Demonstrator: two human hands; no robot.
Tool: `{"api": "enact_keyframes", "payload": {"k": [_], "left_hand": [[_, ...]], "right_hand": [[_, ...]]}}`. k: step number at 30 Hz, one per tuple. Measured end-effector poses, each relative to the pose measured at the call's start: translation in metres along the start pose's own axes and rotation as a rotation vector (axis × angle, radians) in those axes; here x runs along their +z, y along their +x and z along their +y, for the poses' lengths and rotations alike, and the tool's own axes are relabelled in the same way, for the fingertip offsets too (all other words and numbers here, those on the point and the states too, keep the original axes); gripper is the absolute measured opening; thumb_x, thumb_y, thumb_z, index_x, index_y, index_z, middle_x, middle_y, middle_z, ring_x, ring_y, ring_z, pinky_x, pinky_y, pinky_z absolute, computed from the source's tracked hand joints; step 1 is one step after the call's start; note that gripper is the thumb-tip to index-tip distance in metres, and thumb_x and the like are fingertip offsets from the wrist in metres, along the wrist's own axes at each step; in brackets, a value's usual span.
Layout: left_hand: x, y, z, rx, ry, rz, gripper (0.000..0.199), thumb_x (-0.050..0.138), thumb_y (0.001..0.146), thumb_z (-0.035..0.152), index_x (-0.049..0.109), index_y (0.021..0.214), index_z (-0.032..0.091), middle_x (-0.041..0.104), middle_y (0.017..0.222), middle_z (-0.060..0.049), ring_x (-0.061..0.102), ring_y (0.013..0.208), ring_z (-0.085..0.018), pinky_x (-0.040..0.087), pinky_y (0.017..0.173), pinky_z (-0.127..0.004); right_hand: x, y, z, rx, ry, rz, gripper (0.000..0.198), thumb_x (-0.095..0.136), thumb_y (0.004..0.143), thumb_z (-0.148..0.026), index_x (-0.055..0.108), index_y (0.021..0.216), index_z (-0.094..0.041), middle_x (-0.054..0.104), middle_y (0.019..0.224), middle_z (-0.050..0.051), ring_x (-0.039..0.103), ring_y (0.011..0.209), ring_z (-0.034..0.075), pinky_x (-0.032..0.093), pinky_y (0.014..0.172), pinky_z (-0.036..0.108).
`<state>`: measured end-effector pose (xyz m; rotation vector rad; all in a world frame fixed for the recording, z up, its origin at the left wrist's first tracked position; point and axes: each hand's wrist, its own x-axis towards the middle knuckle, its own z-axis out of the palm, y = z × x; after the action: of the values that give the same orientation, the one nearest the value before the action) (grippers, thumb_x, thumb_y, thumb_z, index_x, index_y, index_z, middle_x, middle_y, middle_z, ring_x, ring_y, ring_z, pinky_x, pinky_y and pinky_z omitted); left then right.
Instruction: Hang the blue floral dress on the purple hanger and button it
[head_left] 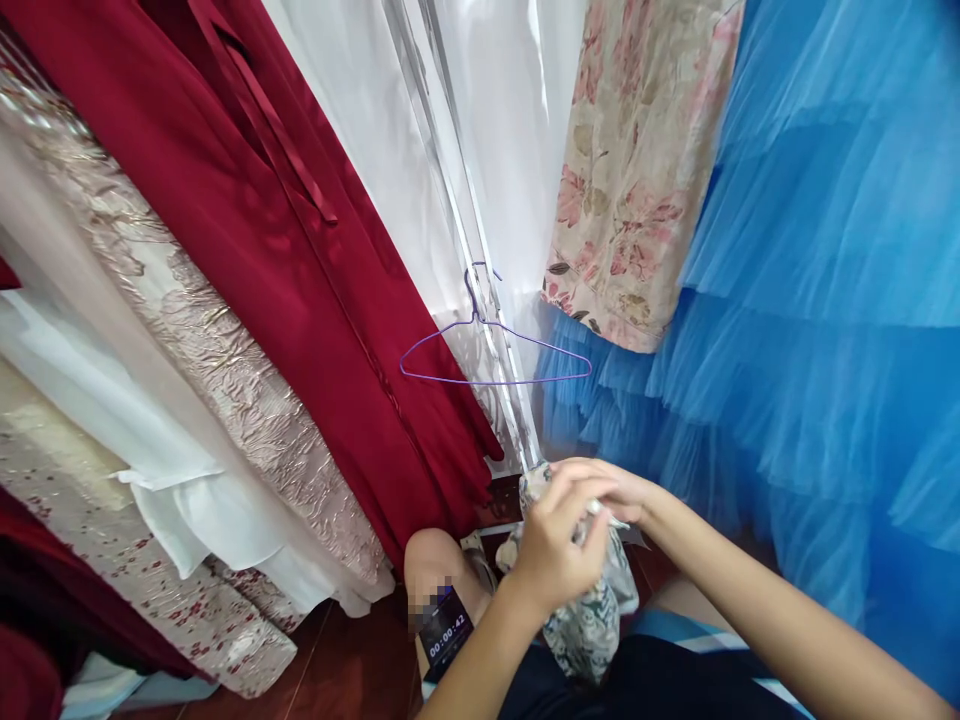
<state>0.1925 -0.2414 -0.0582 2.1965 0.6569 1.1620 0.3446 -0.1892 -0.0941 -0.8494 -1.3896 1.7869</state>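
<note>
My left hand [562, 545] has its fingers curled around a bunched piece of printed cloth [581, 635], off-white with a dark green and blue pattern. My right hand [611, 487] reaches in from the right and bends over the top of the same cloth, its fingertips partly hidden behind my left hand. The two hands are close together above my lap. What garment the cloth belongs to is hidden by its folds. Farther up, a thin purple wire hanger [495, 382] hangs with nothing on it, at a slim metal stand [491, 325].
A long red garment [315, 290] and a pale embossed one [225, 330] hang on the left. White fabric [502, 130], a floral garment [630, 200] and a tiered blue tulle skirt [810, 300] hang ahead and right. A phone [446, 630] with a running timer rests on my thigh.
</note>
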Motion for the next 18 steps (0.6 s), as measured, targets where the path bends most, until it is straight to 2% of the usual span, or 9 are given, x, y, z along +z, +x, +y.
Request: {"api": "enact_keyframes", "payload": {"k": [2, 4, 6, 9, 10, 12, 14, 16, 18], "left_hand": [[-0.020, 0.005, -0.003, 0.036, 0.045, 0.166, 0.036, 0.059, 0.089, 0.019, 0.062, 0.123, 0.027, 0.059, 0.124, -0.010, 0.057, 0.113, -0.026, 0.045, 0.100, -0.040], [-0.035, 0.007, -0.013, -0.042, -0.047, 0.161, 0.047, 0.062, 0.089, 0.027, 0.053, 0.135, 0.027, 0.055, 0.133, -0.011, 0.053, 0.121, -0.027, 0.042, 0.104, -0.042], [-0.042, 0.000, -0.029, -0.214, -0.225, -0.006, 0.053, 0.059, 0.092, 0.038, 0.047, 0.141, 0.026, 0.055, 0.136, -0.012, 0.053, 0.122, -0.028, 0.041, 0.104, -0.042], [-0.041, -0.021, -0.053, -0.491, -0.389, -0.285, 0.049, 0.061, 0.090, 0.050, 0.060, 0.128, 0.020, 0.065, 0.117, -0.011, 0.060, 0.105, -0.026, 0.046, 0.093, -0.038], [-0.041, -0.028, -0.059, -0.539, -0.394, -0.346, 0.046, 0.064, 0.087, 0.051, 0.065, 0.119, 0.017, 0.067, 0.108, -0.010, 0.061, 0.096, -0.024, 0.047, 0.087, -0.035], [-0.044, -0.038, -0.068, -0.553, -0.365, -0.381, 0.040, 0.069, 0.084, 0.048, 0.068, 0.104, 0.014, 0.065, 0.092, -0.006, 0.057, 0.082, -0.019, 0.045, 0.075, -0.029], [-0.051, -0.039, -0.070, -0.514, -0.272, -0.319, 0.034, 0.068, 0.084, 0.046, 0.067, 0.090, 0.013, 0.060, 0.080, -0.002, 0.051, 0.074, -0.016, 0.040, 0.067, -0.025], [-0.056, -0.033, -0.067, -0.476, -0.129, -0.208, 0.032, 0.067, 0.086, 0.045, 0.062, 0.080, 0.013, 0.053, 0.074, 0.001, 0.046, 0.070, -0.014, 0.035, 0.063, -0.024], [-0.057, -0.022, -0.059, -0.437, -0.018, -0.117, 0.030, 0.066, 0.086, 0.042, 0.057, 0.077, 0.015, 0.048, 0.072, 0.002, 0.044, 0.070, -0.013, 0.033, 0.062, -0.023]], "right_hand": [[0.009, -0.010, -0.008, 0.062, 0.079, -0.101, 0.031, 0.072, 0.079, -0.046, 0.069, 0.089, -0.016, 0.068, 0.083, 0.005, 0.064, 0.073, 0.018, 0.051, 0.070, 0.031], [0.019, -0.018, -0.019, 0.117, 0.111, -0.231, 0.032, 0.075, 0.079, -0.040, 0.070, 0.098, -0.014, 0.069, 0.087, 0.005, 0.064, 0.074, 0.015, 0.050, 0.072, 0.028], [0.025, -0.026, -0.033, 0.116, 0.050, -0.317, 0.030, 0.076, 0.080, -0.036, 0.071, 0.097, -0.013, 0.068, 0.084, 0.002, 0.060, 0.072, 0.012, 0.047, 0.071, 0.024], [0.021, -0.036, -0.057, 0.052, -0.124, -0.342, 0.027, 0.075, 0.082, -0.036, 0.073, 0.093, -0.012, 0.068, 0.082, 0.002, 0.059, 0.073, 0.012, 0.046, 0.073, 0.023], [0.015, -0.039, -0.063, 0.047, -0.184, -0.353, 0.028, 0.075, 0.081, -0.037, 0.074, 0.094, -0.012, 0.069, 0.084, 0.003, 0.060, 0.075, 0.013, 0.047, 0.074, 0.024], [-0.005, -0.040, -0.070, 0.050, -0.338, -0.342, 0.033, 0.078, 0.077, -0.039, 0.075, 0.095, -0.011, 0.070, 0.084, 0.004, 0.061, 0.073, 0.015, 0.047, 0.070, 0.025], [-0.034, -0.035, -0.072, 0.025, -0.515, -0.220, 0.036, 0.080, 0.073, -0.043, 0.076, 0.089, -0.011, 0.068, 0.075, 0.003, 0.058, 0.063, 0.013, 0.043, 0.058, 0.023], [-0.064, -0.023, -0.072, -0.057, -0.555, -0.001, 0.038, 0.078, 0.073, -0.050, 0.072, 0.075, -0.012, 0.061, 0.062, 0.000, 0.050, 0.052, 0.011, 0.034, 0.048, 0.022], [-0.091, -0.006, -0.076, -0.253, -0.483, 0.295, 0.048, 0.072, 0.075, -0.060, 0.059, 0.059, -0.016, 0.049, 0.053, -0.003, 0.039, 0.046, 0.009, 0.027, 0.044, 0.023]]}}
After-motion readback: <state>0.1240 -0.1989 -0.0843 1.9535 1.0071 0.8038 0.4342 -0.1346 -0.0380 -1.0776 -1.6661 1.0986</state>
